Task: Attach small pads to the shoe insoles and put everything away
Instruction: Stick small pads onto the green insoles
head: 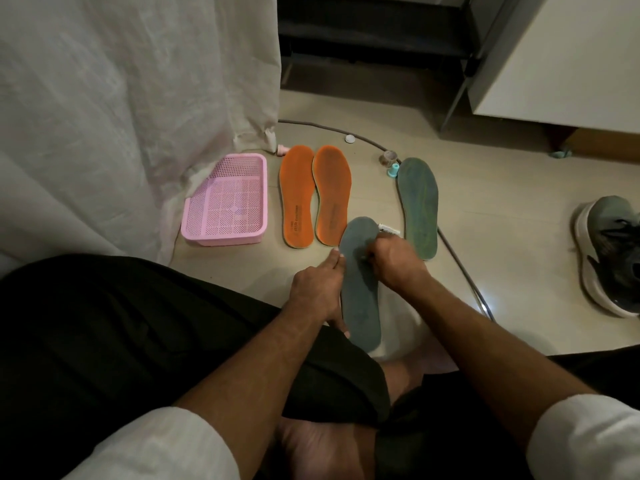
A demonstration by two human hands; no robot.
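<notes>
grey-green insole (360, 292) sits at centre of the head view, lifted off the floor (485, 237) and slanted, toe end toward 12 o'clock, heel end down over the lap. left hand (317, 292) holds its 9 o'clock edge, fingers laid straight along the rim with the thumb lower down near the heel, likely to steady it as a firm backing. right hand (398, 259) comes in from 3 o'clock, fingers curled and bearing on a small dark spot on the upper half of the insole, probably the pad being pressed home; whether it pinches the pad or only pushes it i cannot tell, the pad being too small to make out. just past the knuckles at 1 o'clock a small white tube (388, 229) lies on the floor, within reach, perhaps glue. counts: insoles four, two orange (315, 195) lying side by side and touching at 11 o'clock, two grey-green, the second grey-green insole (417, 206) flat at 1 o'clock, set apart as if waiting its turn or done. one pink basket (225, 202) at 10 o'clock beside the orange pair, nothing seen in it, presumably for putting away. one shoe (609, 254) at 3 o'clock, well apart. one tape roll (388, 156) and one small teal piece (393, 170) near 12 o'clock.
</notes>
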